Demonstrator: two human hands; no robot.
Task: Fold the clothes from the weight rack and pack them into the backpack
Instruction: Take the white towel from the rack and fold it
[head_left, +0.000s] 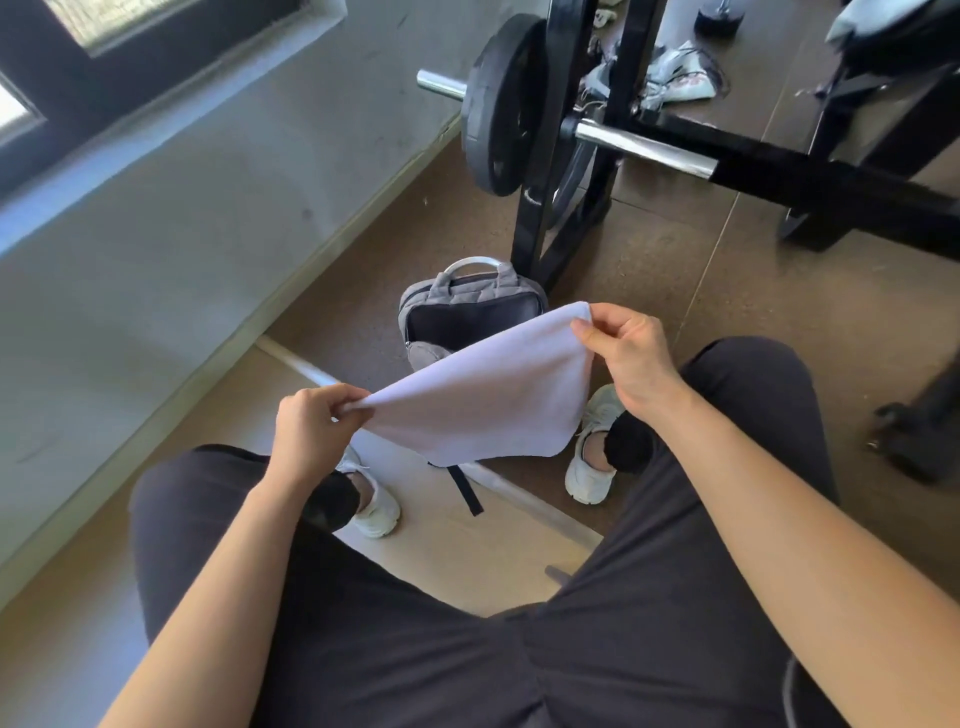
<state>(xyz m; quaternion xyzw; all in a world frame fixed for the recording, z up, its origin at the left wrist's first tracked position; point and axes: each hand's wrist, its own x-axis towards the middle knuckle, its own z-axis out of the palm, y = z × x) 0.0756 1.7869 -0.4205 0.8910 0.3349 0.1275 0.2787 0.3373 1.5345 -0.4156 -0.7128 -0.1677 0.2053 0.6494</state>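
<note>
Two hands pinch white cloth (483, 384) corners: left hand (311, 426), right hand (628, 353). Open backpack (467, 312) beyond. Risk: loose pinch slips, fold collapses onto floor.

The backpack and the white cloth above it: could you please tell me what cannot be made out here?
1. Backpack, head view: lower half hidden behind the white cloth; open inside too dark to read.
2. White cloth: garment type unclear; its corners sit inside the left hand and right hand.
3. Pale bundle beyond the weight rack: partly behind its posts, too small to identify.
</note>
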